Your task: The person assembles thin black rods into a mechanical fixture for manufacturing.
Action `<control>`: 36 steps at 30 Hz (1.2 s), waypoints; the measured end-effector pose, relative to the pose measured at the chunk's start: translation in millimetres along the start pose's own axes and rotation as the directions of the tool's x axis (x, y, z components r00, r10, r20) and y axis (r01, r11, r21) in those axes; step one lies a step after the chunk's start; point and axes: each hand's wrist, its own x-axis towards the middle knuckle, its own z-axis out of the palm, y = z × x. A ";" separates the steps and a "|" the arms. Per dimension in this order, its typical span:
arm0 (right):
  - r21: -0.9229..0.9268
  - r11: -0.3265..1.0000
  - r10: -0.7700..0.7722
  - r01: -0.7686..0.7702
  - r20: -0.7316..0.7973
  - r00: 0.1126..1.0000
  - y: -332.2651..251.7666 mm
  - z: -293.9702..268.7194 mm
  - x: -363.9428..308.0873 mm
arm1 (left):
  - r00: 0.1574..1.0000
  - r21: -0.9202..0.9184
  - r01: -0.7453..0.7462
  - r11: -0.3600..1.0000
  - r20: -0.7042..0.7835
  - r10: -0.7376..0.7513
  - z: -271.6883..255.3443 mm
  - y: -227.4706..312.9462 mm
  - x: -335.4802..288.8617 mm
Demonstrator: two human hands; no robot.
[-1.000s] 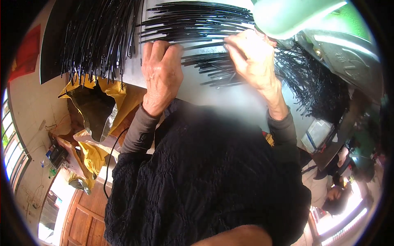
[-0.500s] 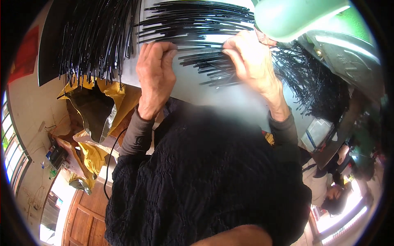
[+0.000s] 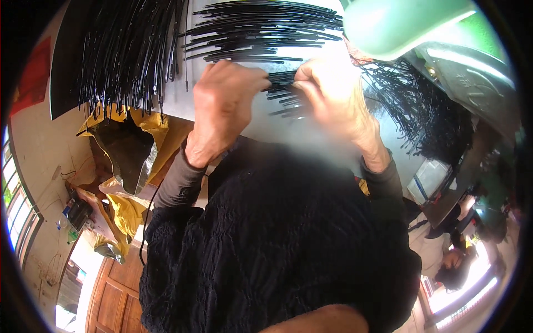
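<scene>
Your black knitted garment [image 3: 277, 250], coarse and nubbly in texture, fills the lower half of the view, with grey sleeves [image 3: 180, 183] close-fitting at both wrists. Above it lies your table [image 3: 183, 100], a flat, smooth grey surface with a dull sheen.

At the far left of the table, a large heap of thin black strips [image 3: 127, 50] lies fanned out, glossy, straight and narrow, their ends hanging over the near edge. A second, smaller fan of the same strips [image 3: 266, 28] lies across the top centre, tips pointing left. A tangled mass of black strips [image 3: 422, 111] sits at the right, beside a smooth pale green rounded housing [image 3: 405, 25] and a darker green metal body [image 3: 472, 66].

Below the table edge on the left, crumpled yellow-brown bags [image 3: 133, 150] with a dark, shiny lining stand open.

Your left hand [image 3: 222, 105] is curled, knuckles up, fingers bent inward; its fingertips meet a short bundle of black strips [image 3: 283, 83] at the bundle's left end. Your right hand [image 3: 333, 94] is likewise closed, fingers pressed together on the right end of the same bundle. The bundle lies level between your two hands, just above the table, directly below the smaller fan. How tightly each hand grips it cannot be told; the area beneath is blurred.
</scene>
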 end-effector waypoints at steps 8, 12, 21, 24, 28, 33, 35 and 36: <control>-0.089 0.995 0.034 -0.036 -0.021 0.999 -2.7 -7.7 -9.5 | 0.992 0.024 -0.034 0.999 -0.125 0.036 4.3 -24.1 8.8; -0.174 0.975 0.119 -0.138 -0.118 0.986 11.5 -3.9 -4.6 | 0.996 0.131 -0.091 0.987 0.022 0.089 13.0 -27.7 10.8; -0.237 0.967 0.095 -0.092 0.001 0.996 17.9 0.7 5.0 | 0.997 0.098 -0.071 0.993 0.034 0.068 17.0 -25.4 6.7; -0.145 0.987 0.058 -0.066 -0.056 0.997 20.0 -1.1 4.8 | 0.997 0.167 -0.075 0.983 0.028 0.071 16.5 -21.8 6.1; 0.123 0.952 0.291 -0.280 -0.087 0.953 14.8 -7.8 -0.1 | 0.989 0.139 -0.103 0.985 -0.093 0.117 13.0 -23.4 -0.6; 0.318 0.893 0.374 -0.317 -0.135 0.918 9.8 -17.7 -7.1 | 0.941 -0.077 0.108 0.991 -0.315 -0.127 8.3 -18.8 -9.1; 0.146 0.928 0.363 -0.344 -0.133 0.922 10.0 -19.3 -7.4 | 0.909 -0.105 0.214 0.971 -0.343 -0.237 11.4 -24.0 -13.7; 0.056 0.934 0.358 -0.353 -0.131 0.925 10.3 -20.0 -8.1 | 0.910 -0.107 0.213 0.971 -0.341 -0.237 10.8 -22.5 -12.8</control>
